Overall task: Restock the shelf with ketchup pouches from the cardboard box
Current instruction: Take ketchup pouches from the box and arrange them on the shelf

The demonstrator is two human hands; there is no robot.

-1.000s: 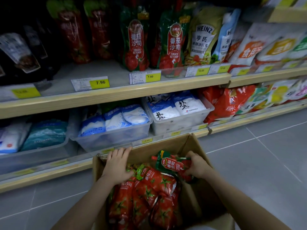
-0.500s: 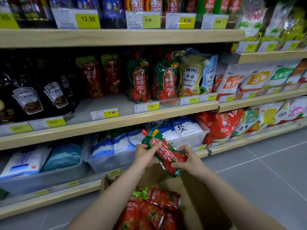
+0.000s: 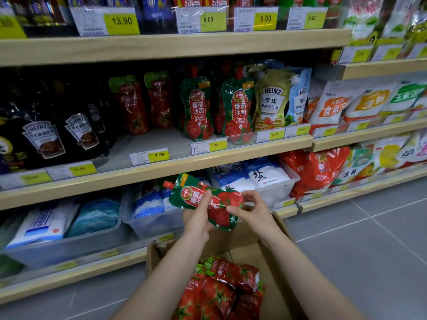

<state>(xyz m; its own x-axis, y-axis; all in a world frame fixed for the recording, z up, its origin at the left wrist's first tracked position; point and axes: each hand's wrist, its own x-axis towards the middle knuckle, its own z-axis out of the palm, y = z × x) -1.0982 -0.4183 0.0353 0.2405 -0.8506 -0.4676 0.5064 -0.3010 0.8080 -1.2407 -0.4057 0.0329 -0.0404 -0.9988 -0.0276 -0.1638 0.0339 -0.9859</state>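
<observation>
Nearest, the cardboard box (image 3: 275, 262) on the floor holds more red pouches (image 3: 221, 287). Above it, the left hand (image 3: 197, 218) and right hand (image 3: 253, 210) both grip one ketchup pouch (image 3: 205, 200), tilted with its spout up-left, below the shelf (image 3: 161, 166) edge. Beyond, upright ketchup pouches (image 3: 197, 109) stand beside a bare patch. The judged risks: the slick, soft pouch could slip back into the box, or topple its neighbours if pushed in carelessly.
</observation>
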